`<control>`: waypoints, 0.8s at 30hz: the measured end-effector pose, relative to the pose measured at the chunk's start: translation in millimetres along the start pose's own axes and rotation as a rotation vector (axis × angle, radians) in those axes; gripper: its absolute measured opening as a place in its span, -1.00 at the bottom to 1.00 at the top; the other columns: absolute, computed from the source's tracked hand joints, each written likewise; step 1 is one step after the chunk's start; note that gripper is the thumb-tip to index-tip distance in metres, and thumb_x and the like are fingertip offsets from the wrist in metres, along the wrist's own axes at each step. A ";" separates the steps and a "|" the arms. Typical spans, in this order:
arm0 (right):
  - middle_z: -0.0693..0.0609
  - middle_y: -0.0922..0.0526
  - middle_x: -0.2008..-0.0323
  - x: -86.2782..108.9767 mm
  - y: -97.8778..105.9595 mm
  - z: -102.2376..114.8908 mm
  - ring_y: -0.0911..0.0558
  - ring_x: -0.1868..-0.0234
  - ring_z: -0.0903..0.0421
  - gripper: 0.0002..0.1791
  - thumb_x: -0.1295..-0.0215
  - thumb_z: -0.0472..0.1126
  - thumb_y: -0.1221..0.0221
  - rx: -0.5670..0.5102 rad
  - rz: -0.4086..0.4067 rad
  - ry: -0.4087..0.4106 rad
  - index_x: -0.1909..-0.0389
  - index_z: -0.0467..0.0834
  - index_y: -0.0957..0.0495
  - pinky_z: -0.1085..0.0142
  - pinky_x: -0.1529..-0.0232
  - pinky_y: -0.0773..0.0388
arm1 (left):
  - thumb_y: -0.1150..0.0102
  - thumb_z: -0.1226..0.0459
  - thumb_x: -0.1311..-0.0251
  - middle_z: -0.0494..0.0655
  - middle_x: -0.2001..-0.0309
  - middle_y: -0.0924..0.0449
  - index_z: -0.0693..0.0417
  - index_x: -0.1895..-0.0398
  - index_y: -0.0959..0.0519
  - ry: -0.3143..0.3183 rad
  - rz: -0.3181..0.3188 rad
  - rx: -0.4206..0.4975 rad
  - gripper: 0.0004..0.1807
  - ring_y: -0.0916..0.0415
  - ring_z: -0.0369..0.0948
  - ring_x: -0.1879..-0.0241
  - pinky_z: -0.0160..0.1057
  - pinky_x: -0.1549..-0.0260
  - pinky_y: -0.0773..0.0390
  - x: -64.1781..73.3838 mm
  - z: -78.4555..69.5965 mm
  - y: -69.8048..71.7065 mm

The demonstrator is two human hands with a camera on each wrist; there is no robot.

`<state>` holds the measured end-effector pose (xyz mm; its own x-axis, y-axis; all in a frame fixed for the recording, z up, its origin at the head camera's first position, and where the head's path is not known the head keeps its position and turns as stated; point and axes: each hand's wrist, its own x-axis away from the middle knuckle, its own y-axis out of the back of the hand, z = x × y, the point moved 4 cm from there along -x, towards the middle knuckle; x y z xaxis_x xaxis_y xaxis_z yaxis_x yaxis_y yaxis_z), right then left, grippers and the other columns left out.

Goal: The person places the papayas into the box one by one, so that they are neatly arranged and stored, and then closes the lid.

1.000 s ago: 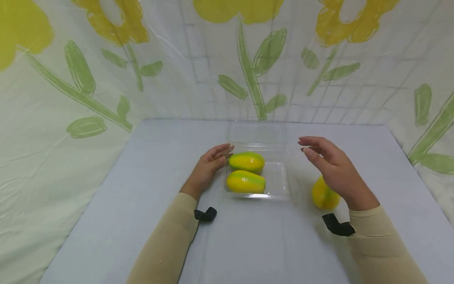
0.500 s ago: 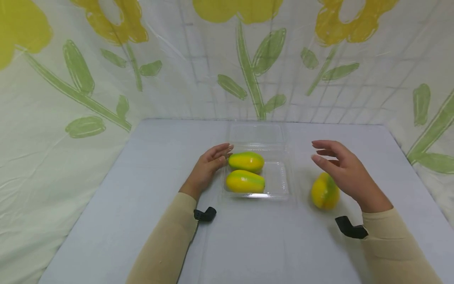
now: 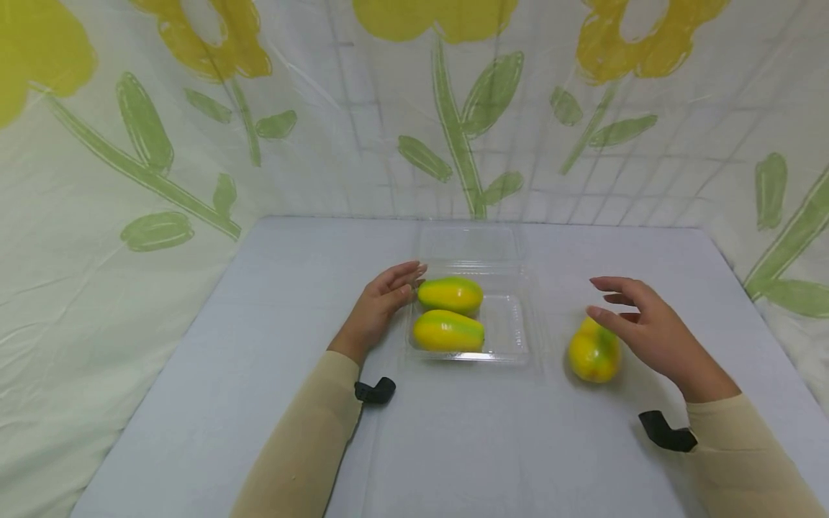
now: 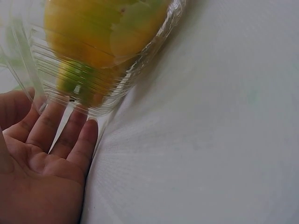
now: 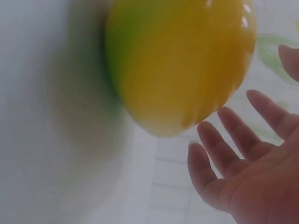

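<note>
Two yellow-green papayas lie side by side in a clear plastic clamshell box (image 3: 505, 327), the far papaya (image 3: 451, 296) and the near papaya (image 3: 448, 331). My left hand (image 3: 378, 306) is at the box's left end. In the left wrist view its relaxed fingers (image 4: 46, 126) rest against the ribbed plastic wall. A third papaya (image 3: 593, 354) lies on the table to the right of the box. My right hand (image 3: 654, 334) hovers just above and right of it, fingers loosely bent and apart, holding nothing. The right wrist view shows this papaya (image 5: 177, 60) close before the fingertips.
The box's transparent lid (image 3: 469, 244) is folded back, flat toward the far table edge. A white cloth covers the table (image 3: 291, 288). Behind it hangs a pale curtain (image 3: 311, 144) printed with yellow flowers. Both wrists carry a black mount (image 3: 667, 432).
My right hand has moved right and toward me, lowering near the loose papaya and uncovering more of it. My left hand, the box and its papayas have stayed put.
</note>
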<state>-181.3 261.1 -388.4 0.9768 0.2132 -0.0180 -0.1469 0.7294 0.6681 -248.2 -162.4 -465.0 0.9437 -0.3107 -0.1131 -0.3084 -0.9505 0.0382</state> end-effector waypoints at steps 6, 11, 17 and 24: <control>-0.35 -0.26 -0.57 7.7 -4.1 -12.4 -0.35 -0.44 -0.42 -0.28 -0.66 0.02 -0.23 0.009 0.064 -0.021 -0.62 -0.25 -0.29 -0.39 -0.29 -0.40 | -0.11 0.20 -0.68 -0.26 -0.48 -0.53 -0.06 -0.62 -0.43 -0.001 -0.001 -0.002 -0.48 -0.44 -0.18 -0.47 -0.03 -0.47 -0.38 0.1 -0.8 -0.3; -0.40 -0.21 -0.56 14.2 -8.5 -17.6 -0.36 -0.41 -0.44 -0.24 -0.62 -0.01 -0.27 0.019 0.113 -0.003 -0.64 -0.25 -0.26 -0.38 -0.24 -0.44 | -0.11 0.18 -0.68 -0.27 -0.48 -0.54 -0.10 -0.61 -0.44 0.007 -0.005 -0.008 -0.49 -0.45 -0.19 -0.47 -0.02 -0.47 -0.36 0.9 -1.2 -0.5; -0.44 -0.20 -0.54 16.7 -15.3 -19.3 -0.35 -0.37 -0.47 -0.22 -0.58 0.02 -0.32 0.034 0.155 -0.002 -0.61 -0.25 -0.30 -0.48 -0.23 -0.42 | -0.12 0.16 -0.68 -0.29 -0.47 -0.54 -0.13 -0.60 -0.46 0.011 -0.009 -0.013 -0.49 -0.45 -0.21 -0.46 -0.02 -0.48 -0.36 0.9 -0.4 0.4; -0.37 -0.31 -0.50 17.0 -20.1 -20.2 -0.37 -0.36 -0.49 -0.29 -0.55 0.06 -0.35 0.043 0.156 -0.017 -0.52 -0.24 -0.43 -0.54 -0.22 -0.35 | -0.11 0.18 -0.68 -0.26 -0.48 -0.53 -0.12 -0.60 -0.46 0.006 -0.005 0.003 -0.50 -0.45 -0.18 -0.46 -0.04 -0.48 -0.35 0.6 -0.1 -0.7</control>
<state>-164.8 263.2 -417.1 0.9451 0.3108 0.1011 -0.2911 0.6598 0.6928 -247.4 -161.9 -465.0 0.9461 -0.3056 -0.1073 -0.3037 -0.9521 0.0348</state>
